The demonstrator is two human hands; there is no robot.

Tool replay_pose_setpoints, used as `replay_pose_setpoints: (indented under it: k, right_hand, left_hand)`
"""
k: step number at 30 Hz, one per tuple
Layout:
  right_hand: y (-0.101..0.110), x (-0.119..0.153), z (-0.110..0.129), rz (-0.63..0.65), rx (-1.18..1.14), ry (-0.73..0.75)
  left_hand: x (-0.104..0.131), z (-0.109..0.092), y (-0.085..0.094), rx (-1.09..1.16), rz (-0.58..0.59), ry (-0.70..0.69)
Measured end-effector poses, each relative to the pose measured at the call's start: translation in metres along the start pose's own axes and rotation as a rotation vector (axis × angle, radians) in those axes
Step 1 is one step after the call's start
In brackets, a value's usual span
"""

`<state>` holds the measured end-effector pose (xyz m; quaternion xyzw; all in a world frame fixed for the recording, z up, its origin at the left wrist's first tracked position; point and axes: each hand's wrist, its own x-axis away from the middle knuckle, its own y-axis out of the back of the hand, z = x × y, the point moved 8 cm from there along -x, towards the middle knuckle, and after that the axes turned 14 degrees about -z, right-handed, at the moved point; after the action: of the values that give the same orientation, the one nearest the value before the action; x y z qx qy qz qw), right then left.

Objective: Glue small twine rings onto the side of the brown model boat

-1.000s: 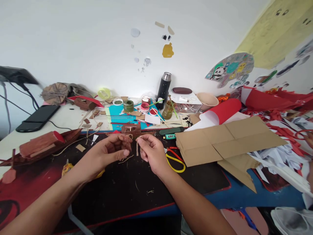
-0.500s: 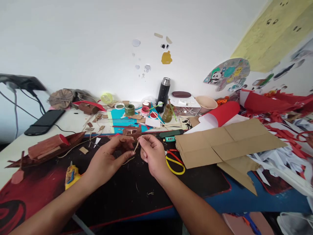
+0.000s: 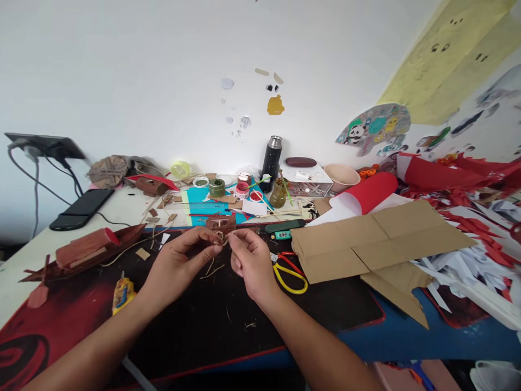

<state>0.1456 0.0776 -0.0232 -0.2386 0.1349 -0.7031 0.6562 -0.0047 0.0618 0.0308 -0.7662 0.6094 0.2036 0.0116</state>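
A short piece of thin tan twine (image 3: 222,239), bent into a small loop, is pinched between my two hands above the black mat. My left hand (image 3: 179,263) grips its left part between thumb and fingers. My right hand (image 3: 251,260) pinches the other end with thumb and forefinger. Just behind the fingertips stands a small brown box-like piece (image 3: 221,222). Loose bits of twine (image 3: 212,270) lie on the mat below the hands. Scissors with yellow and red handles (image 3: 291,278) rest right of my right hand.
A reddish-brown model boat (image 3: 85,251) and a yellow glue gun (image 3: 123,293) lie left. Paint jars (image 3: 216,188), a black flask (image 3: 271,160) and a jar of murky liquid (image 3: 279,193) stand behind. Cardboard (image 3: 378,236) and paper scraps (image 3: 476,266) cover the right side.
The twine, earlier stretched slanting between my fingers, is now curled in a loop. My hands have come closer together. The view has shifted slightly.
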Motion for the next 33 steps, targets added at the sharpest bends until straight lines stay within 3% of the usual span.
replay_pose_setpoints:
  k: [6,19,22,27,33]
  right_hand:
    - [-0.003,0.000,-0.001,0.022,-0.061,-0.018]
    - [-0.005,0.003,-0.009,0.083,-0.024,-0.074]
    - [-0.006,0.006,-0.010,0.124,0.017,-0.081]
    - [-0.008,0.011,-0.013,0.212,0.123,-0.083]
    - [-0.003,0.009,-0.012,0.186,0.144,-0.103]
  left_hand:
    - [0.001,0.025,-0.007,0.250,0.032,0.317]
    - [0.017,0.043,-0.015,0.308,0.118,0.489]
    - [0.014,0.039,-0.010,0.260,0.095,0.423]
    - [0.005,0.018,0.006,-0.002,0.053,0.164]
    - [0.007,0.000,0.015,-0.166,0.001,-0.039]
